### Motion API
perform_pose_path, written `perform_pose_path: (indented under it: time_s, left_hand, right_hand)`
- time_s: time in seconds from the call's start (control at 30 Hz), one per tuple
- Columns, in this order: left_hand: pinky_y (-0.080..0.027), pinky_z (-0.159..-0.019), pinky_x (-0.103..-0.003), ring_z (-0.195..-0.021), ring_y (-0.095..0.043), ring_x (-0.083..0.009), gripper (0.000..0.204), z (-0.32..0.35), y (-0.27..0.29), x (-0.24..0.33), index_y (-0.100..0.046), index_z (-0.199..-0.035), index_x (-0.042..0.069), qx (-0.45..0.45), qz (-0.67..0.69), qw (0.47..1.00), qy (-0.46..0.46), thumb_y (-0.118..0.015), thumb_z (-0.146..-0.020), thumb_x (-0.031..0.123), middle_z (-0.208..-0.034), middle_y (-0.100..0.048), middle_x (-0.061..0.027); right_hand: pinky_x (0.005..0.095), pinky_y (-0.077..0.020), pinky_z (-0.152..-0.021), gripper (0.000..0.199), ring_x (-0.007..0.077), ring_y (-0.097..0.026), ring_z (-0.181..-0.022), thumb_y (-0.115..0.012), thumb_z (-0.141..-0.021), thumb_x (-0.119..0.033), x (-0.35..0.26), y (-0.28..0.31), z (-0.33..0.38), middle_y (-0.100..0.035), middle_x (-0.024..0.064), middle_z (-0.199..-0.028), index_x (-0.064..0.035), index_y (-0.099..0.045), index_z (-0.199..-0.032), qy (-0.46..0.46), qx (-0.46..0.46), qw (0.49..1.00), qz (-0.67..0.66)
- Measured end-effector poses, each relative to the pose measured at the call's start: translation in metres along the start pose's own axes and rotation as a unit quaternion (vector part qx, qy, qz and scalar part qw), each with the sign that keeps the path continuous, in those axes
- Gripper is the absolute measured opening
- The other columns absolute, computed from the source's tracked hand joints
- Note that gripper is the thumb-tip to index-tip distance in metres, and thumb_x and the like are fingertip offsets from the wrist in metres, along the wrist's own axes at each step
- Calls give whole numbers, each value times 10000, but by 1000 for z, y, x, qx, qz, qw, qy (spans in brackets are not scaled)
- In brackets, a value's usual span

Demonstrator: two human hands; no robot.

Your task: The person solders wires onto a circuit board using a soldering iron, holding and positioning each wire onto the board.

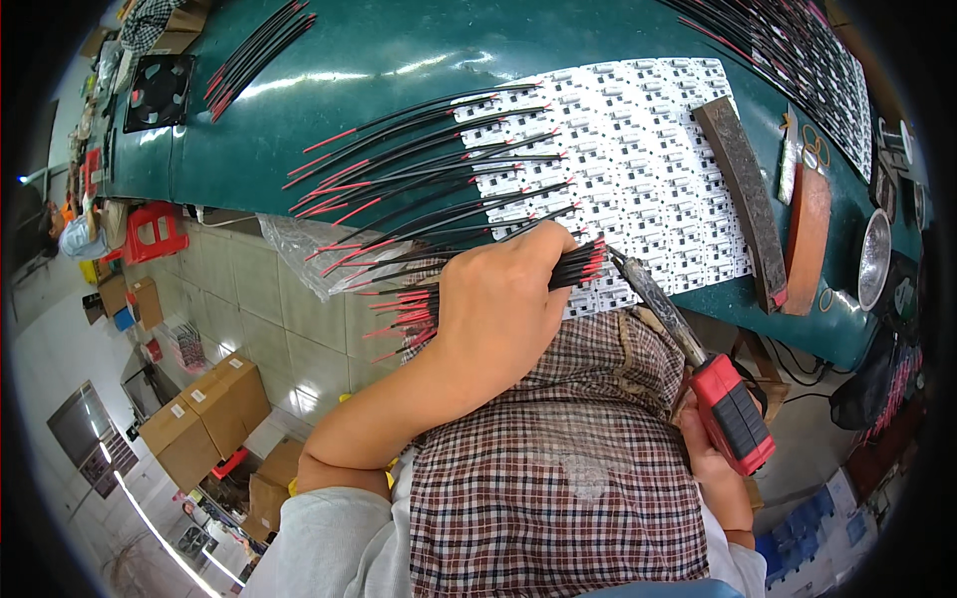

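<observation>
My left hand [498, 299] is closed round a bundle of thin black wires [573, 267] with red ends, at the near edge of a white circuit board panel [638, 149]. Small dark components cover the panel in rows. More black wires [419, 130] lie across its left side, their red ends hanging out over the bench edge. In my right hand [703, 439] is a red and black soldering gun [736, 414]. Its tip points up and left, close to the red wire ends by my left hand; whether they touch, I cannot tell.
A dark bar [740, 194] lies on the panel's right side, beside a brown block [805, 239], scissors [814, 147] and a metal bowl [875, 259]. Another wire bundle [261, 60] and a black fan [159, 92] sit on the green bench. Cardboard boxes [204, 419] stand on the floor at left.
</observation>
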State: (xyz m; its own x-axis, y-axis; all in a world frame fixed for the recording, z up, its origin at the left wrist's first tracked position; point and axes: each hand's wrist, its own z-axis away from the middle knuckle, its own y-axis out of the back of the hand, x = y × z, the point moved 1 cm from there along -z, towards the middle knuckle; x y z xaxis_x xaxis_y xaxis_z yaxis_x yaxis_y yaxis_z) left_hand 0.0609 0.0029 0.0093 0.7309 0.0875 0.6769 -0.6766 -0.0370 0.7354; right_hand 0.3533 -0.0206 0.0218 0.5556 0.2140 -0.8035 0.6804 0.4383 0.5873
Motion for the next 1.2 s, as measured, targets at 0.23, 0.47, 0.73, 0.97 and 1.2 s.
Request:
perform_pose_path:
  time_s: [0.23, 0.47, 0.73, 0.97, 1.2]
  left_hand:
    - [-513, -605, -372, -693, -700, -302, 349, -4, 6, -1, -632, -1039, 74, -63, 27, 996, 50, -772, -726, 10, -772, -703, -127]
    - [-516, -599, -359, -660, -697, -269, 255, -4, 2, -3, -644, -970, 68, -68, 32, 996, 50, -755, -743, 31, -792, -719, -107]
    - [-518, -548, -401, -602, -674, -301, 259, -3, -5, -7, -593, -939, 71, -24, 23, 999, 11, -787, -772, 105, -683, -675, -92]
    - [-517, -541, -398, -600, -675, -296, 264, -3, -5, -5, -589, -932, 70, -19, 14, 1000, 5, -790, -762, 100, -681, -675, -94]
    - [-517, -538, -398, -585, -666, -297, 246, -5, -6, -4, -586, -904, 68, -15, -4, 1000, -2, -787, -769, 109, -652, -651, -101]
  right_hand:
    - [387, -556, -650, 261, 344, -679, -713, -755, -695, -39, -2, 0, -3, -680, 166, -875, 10, -692, -943, 6, 4, 1000, 16]
    - [377, -548, -639, 262, 345, -672, -701, -754, -670, -44, -4, 1, -11, -668, 168, -848, 15, -692, -918, 57, -2, 998, 32]
    - [364, -517, -595, 249, 325, -635, -653, -739, -641, -6, -8, -3, -19, -638, 153, -801, 11, -683, -883, 74, 9, 997, 33]
    - [350, -495, -574, 216, 308, -611, -629, -742, -646, -2, -6, -4, -19, -617, 139, -774, 3, -660, -845, 58, 0, 998, -4]
    - [350, -503, -582, 194, 309, -627, -642, -750, -687, -36, -8, -5, -16, -621, 145, -774, 3, -648, -847, 68, 40, 997, 11]
